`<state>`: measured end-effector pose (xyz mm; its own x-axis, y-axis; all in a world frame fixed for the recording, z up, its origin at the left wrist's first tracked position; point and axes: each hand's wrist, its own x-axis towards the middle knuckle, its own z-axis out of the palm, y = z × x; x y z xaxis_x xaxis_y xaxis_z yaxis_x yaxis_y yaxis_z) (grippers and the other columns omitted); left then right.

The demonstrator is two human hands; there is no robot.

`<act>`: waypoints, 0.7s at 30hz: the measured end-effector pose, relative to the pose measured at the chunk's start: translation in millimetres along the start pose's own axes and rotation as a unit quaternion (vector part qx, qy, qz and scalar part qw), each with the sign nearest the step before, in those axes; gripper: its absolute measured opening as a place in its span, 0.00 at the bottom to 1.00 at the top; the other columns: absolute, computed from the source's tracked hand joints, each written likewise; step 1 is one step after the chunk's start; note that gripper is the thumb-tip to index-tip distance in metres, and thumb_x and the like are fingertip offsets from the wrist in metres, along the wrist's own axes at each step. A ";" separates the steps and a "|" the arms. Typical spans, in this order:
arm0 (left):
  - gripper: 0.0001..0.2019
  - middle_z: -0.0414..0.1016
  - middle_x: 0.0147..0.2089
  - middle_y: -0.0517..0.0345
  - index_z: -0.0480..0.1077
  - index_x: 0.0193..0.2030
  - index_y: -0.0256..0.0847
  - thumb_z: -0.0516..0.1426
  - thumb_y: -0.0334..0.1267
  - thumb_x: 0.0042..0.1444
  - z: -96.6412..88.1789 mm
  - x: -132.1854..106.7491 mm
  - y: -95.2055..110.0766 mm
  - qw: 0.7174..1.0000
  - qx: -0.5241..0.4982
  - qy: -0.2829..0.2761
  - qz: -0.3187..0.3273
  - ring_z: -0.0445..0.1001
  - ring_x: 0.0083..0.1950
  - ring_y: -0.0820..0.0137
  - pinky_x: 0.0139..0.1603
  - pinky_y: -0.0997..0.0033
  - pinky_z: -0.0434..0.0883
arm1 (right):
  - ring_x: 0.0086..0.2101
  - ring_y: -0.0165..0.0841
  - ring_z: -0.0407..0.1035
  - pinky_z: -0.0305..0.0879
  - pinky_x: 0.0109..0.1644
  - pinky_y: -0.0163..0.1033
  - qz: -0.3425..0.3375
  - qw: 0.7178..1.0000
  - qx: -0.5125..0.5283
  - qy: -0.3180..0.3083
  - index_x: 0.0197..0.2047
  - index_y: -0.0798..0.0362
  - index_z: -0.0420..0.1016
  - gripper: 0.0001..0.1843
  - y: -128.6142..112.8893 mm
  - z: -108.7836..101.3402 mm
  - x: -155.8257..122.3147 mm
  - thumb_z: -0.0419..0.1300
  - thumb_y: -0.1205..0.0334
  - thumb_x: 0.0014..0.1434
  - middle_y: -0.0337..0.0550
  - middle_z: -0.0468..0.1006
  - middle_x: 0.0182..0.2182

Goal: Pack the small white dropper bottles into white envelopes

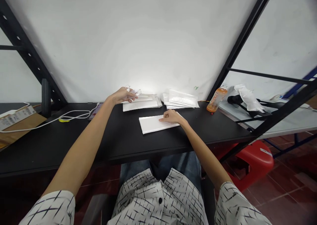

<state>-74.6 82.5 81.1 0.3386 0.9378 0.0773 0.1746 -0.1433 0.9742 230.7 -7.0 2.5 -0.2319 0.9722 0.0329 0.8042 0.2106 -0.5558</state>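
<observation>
My left hand (125, 95) is raised over the near edge of the back wall, its fingers closed round some thin, crumpled white strips (137, 92) whose kind I cannot make out. Right beside it lies a stack of flat white packets (141, 104). On the black table in front of me, a single flat white packet (152, 124) lies a little askew. My right hand (170, 116) rests on its right part with fingers curled and thumb pressed to its surface. Behind that hand is a second pile of white packets (182, 99), fanned out and partly see-through.
An orange drink bottle (217, 99) leans at the table's right end. To the left are a white cable (74, 114), a phone-like object (94, 111) and a brown labelled parcel (19, 122). Black metal frame posts (237, 43) rise at both sides. A red stool (257, 162) stands at right.
</observation>
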 end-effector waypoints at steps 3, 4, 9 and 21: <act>0.15 0.79 0.36 0.44 0.67 0.28 0.37 0.70 0.36 0.41 10.7 -9.7 -2.8 0.998 0.040 0.003 0.038 0.76 0.34 0.65 0.33 0.65 0.72 | 0.26 0.29 0.66 0.60 0.31 0.34 -0.032 0.997 0.063 -0.004 0.23 0.54 0.73 0.22 -2.0 8.5 6.7 0.71 0.44 0.46 0.36 0.71 0.22; 0.13 0.79 0.36 0.45 0.68 0.28 0.36 0.69 0.36 0.42 15.3 -12.6 -5.1 0.997 0.052 0.007 0.051 0.76 0.34 0.65 0.32 0.66 0.71 | 0.26 0.28 0.66 0.60 0.31 0.34 -0.051 0.996 0.077 -0.002 0.23 0.55 0.74 0.21 -4.9 12.4 10.0 0.71 0.45 0.46 0.36 0.72 0.22; 0.10 0.77 0.31 0.53 0.73 0.35 0.38 0.63 0.41 0.48 45.6 -25.6 -25.6 0.986 0.146 0.004 0.078 0.75 0.33 0.65 0.32 0.68 0.71 | 0.22 0.27 0.66 0.65 0.25 0.33 -0.071 0.971 0.222 -0.056 0.29 0.56 0.76 0.19 -29.5 27.3 26.4 0.71 0.48 0.49 0.40 0.74 0.22; 0.20 0.75 0.54 0.43 0.69 0.60 0.37 0.50 0.36 0.63 103.5 -34.2 -74.0 0.898 0.367 0.004 0.244 0.74 0.55 0.56 0.58 0.58 0.69 | 0.21 0.31 0.75 0.77 0.23 0.39 -0.040 0.915 0.398 0.052 0.44 0.52 0.67 0.29 -42.1 25.4 14.0 0.75 0.47 0.50 0.38 0.77 0.30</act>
<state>-3.4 28.3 -15.6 0.5342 0.7088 0.4607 0.5704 -0.7045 0.4224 179.7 -4.8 5.3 -0.1853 0.9701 0.1567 0.1230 0.1811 -0.9757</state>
